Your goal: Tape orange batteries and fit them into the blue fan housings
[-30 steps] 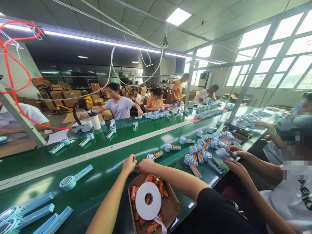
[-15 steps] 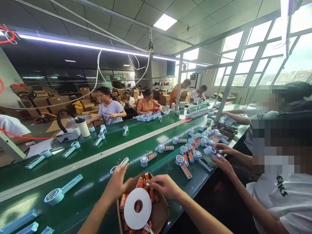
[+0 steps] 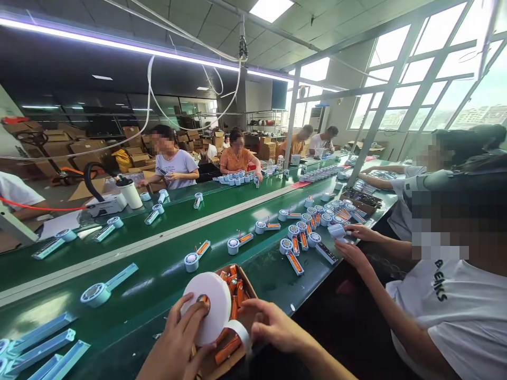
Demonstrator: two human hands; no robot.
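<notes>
Head view: Your left hand grasps the roll of white tape, with its fingers spread over the roll's face and at its centre hole and its thumb near the lower rim. The roll is tilted and positioned over the left part of the cardboard box. The box sits at the near edge of the green surface and contains orange-wrapped cylinders. A loose tape end curves from the roll toward your right hand. Your right hand is at the right side of the box, with the index finger extended and the thumb below it; you cannot tell whether it grips the tape. Beyond the box, a round-headed housing lies on the surface, an orange cylinder in its handle. More housings lie at the near left corner of the surface. To your right, a co-worker's hands hold another housing at the near edge. A grey strip runs lengthwise along the surface.
</notes>
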